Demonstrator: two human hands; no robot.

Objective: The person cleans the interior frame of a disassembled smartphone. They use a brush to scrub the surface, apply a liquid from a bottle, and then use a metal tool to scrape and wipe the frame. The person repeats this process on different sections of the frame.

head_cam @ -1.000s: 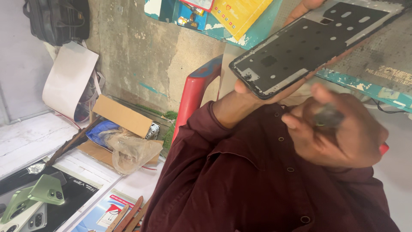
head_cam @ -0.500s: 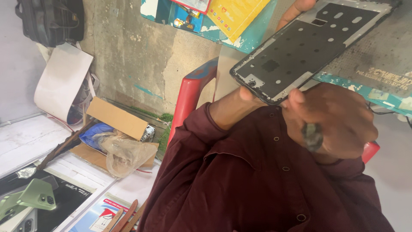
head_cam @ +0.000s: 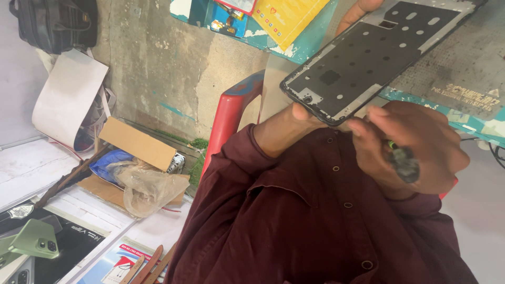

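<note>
**Phone frame held up, tool hand moving in closer**

Compared with half a second ago, the right hand [head_cam: 415, 150] is sitting a bit closer to the phone frame [head_cam: 379, 52], fingers curled tight around a small dark tool [head_cam: 402, 163]. The left hand [head_cam: 310, 118] is pinching the frame's lower corner, holding it up high against the concrete wall [head_cam: 173, 68]. The maroon shirt [head_cam: 294, 221] is blocking most of the red chair [head_cam: 229, 115]. A yellow packet [head_cam: 286, 16] is hanging up top, a cardboard box [head_cam: 137, 142] is leaning lower left, and a green phone [head_cam: 37, 239] is lying on the counter.
</note>
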